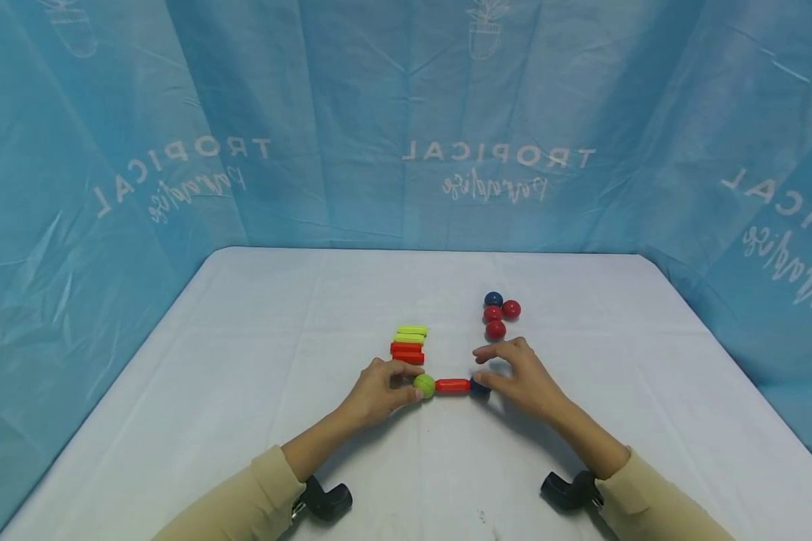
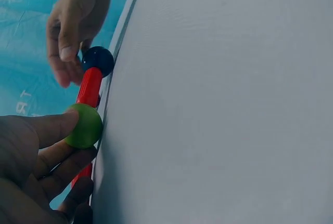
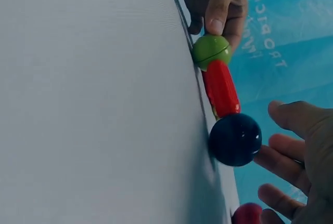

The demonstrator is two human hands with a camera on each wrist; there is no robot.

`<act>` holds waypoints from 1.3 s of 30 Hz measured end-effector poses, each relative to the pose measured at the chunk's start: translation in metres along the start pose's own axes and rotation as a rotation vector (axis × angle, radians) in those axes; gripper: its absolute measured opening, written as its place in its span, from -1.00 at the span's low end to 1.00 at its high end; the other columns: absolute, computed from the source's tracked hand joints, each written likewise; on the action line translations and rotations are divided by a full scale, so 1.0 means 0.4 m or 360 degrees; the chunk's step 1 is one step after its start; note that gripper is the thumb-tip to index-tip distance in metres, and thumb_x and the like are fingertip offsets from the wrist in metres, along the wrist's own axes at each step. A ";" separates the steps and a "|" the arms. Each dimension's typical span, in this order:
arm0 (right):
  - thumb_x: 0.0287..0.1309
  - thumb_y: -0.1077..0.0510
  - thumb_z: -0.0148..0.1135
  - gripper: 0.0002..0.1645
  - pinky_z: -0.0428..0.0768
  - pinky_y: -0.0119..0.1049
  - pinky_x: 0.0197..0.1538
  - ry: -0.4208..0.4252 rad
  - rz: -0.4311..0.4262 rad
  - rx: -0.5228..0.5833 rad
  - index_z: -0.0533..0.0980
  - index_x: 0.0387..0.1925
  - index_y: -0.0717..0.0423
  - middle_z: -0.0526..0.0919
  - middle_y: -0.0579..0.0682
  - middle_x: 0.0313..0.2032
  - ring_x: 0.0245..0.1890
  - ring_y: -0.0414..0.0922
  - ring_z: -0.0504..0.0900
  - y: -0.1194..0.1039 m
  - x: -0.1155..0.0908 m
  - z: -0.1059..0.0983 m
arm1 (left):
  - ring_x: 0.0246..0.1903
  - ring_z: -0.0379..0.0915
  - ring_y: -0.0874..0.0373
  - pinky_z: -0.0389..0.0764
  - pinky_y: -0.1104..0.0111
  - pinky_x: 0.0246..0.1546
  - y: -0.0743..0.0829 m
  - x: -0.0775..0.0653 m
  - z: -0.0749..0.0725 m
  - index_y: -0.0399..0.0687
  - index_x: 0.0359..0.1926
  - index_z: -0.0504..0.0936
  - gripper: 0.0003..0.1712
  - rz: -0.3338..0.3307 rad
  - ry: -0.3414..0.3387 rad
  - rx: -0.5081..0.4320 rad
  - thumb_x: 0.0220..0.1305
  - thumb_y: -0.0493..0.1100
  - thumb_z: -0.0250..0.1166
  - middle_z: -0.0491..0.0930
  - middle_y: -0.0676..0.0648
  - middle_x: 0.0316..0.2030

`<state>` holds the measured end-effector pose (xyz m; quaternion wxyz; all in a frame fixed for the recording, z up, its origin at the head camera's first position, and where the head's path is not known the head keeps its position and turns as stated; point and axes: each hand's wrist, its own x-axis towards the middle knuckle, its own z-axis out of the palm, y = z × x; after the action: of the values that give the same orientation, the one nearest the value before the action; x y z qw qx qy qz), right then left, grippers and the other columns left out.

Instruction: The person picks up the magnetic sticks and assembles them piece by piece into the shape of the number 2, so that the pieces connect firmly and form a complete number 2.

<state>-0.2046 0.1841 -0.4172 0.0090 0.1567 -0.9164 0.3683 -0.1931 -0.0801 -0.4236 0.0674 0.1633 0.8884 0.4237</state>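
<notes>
The left grip (image 1: 377, 389) pinched the green ball (image 1: 424, 386) against the stick's left end. The right grip (image 1: 524, 382) held nothing, its thumb and fingers parted around the blue ball (image 3: 235, 140) at the right end of the stick (image 1: 452, 386). A stray nudge there could have knocked the blue ball askew; a twist of the pinch could have swung the stick. Both forearms slanted inward from its near side. Beyond it lay four loose sticks (image 1: 407, 348) and, rightward, four loose balls (image 1: 495, 329).

Mirror-reversed white lettering (image 1: 503, 153) on the blue cloth (image 1: 352, 90) reads "TROPICAL Paradise" three times: on the left, at the far middle and on the right, where the picture's edge cuts it. Both wrist views show some capitals.
</notes>
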 end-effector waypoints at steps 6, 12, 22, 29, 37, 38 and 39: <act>0.04 0.02 0.35 -0.58 0.47 -0.01 0.06 0.0037 -0.0056 -0.0042 0.59 -0.02 0.01 0.60 -0.10 -0.06 0.02 -0.07 0.38 -0.039 0.058 -0.003 | -0.14 0.32 0.13 0.33 0.28 -0.12 0.001 -0.004 -0.002 -0.01 -0.03 0.66 -0.63 -0.0005 0.0016 0.0004 0.08 -0.13 0.37 0.66 0.03 -0.12; 0.07 0.03 0.34 -0.59 0.50 -0.05 0.04 -0.0005 -0.0066 -0.0081 0.59 -0.02 0.03 0.65 -0.08 -0.10 0.03 -0.03 0.39 -0.061 0.133 -0.002 | -0.16 0.31 0.12 0.32 0.29 -0.15 -0.002 -0.003 -0.003 0.00 -0.04 0.66 -0.64 -0.0009 0.0017 -0.0002 0.08 -0.13 0.37 0.66 0.04 -0.13; 0.07 -0.05 0.33 -0.55 0.44 -0.22 -0.12 -0.0151 -0.0030 -0.0215 0.58 0.01 -0.04 0.68 -0.11 -0.08 0.01 0.01 0.42 -0.056 0.240 0.018 | -0.13 0.33 0.10 0.31 0.29 -0.15 -0.004 -0.008 -0.004 -0.02 -0.06 0.67 -0.66 0.0030 0.0029 -0.0020 0.08 -0.15 0.37 0.66 0.02 -0.14; 0.08 -0.04 0.32 -0.55 0.45 -0.20 -0.09 -0.0232 -0.0083 -0.0237 0.59 0.02 -0.03 0.69 -0.09 -0.08 0.04 0.02 0.42 -0.066 0.279 0.045 | -0.15 0.32 0.10 0.31 0.31 -0.19 -0.003 -0.010 -0.005 -0.01 -0.06 0.67 -0.66 0.0020 0.0028 -0.0028 0.08 -0.16 0.37 0.66 0.02 -0.15; 0.09 -0.04 0.31 -0.58 0.48 -0.15 -0.01 -0.0245 0.0016 -0.0207 0.59 0.01 -0.06 0.68 -0.09 -0.06 0.07 -0.04 0.42 -0.080 0.297 0.071 | -0.17 0.30 0.10 0.29 0.31 -0.23 -0.003 -0.009 -0.004 0.00 -0.07 0.68 -0.67 0.0013 0.0020 -0.0020 0.08 -0.15 0.37 0.65 0.03 -0.18; 0.09 -0.03 0.31 -0.58 0.48 -0.15 -0.01 -0.0243 0.0028 -0.0201 0.59 0.01 -0.06 0.68 -0.09 -0.06 0.07 -0.04 0.42 -0.082 0.298 0.074 | -0.18 0.29 0.10 0.28 0.31 -0.23 -0.003 -0.009 -0.004 0.01 -0.07 0.67 -0.67 0.0011 0.0017 -0.0018 0.08 -0.15 0.37 0.65 0.04 -0.18; 0.09 -0.03 0.31 -0.59 0.49 -0.15 -0.01 -0.0241 0.0038 -0.0199 0.59 0.00 -0.06 0.68 -0.09 -0.06 0.06 -0.04 0.42 -0.083 0.300 0.077 | -0.18 0.29 0.10 0.28 0.31 -0.23 -0.003 -0.009 -0.004 0.01 -0.07 0.67 -0.66 0.0011 0.0017 -0.0017 0.08 -0.15 0.37 0.65 0.04 -0.19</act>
<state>-0.3058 0.1070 -0.4014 -0.0550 0.1724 -0.9374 0.2977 -0.1904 -0.0834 -0.4235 0.0622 0.1637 0.8859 0.4295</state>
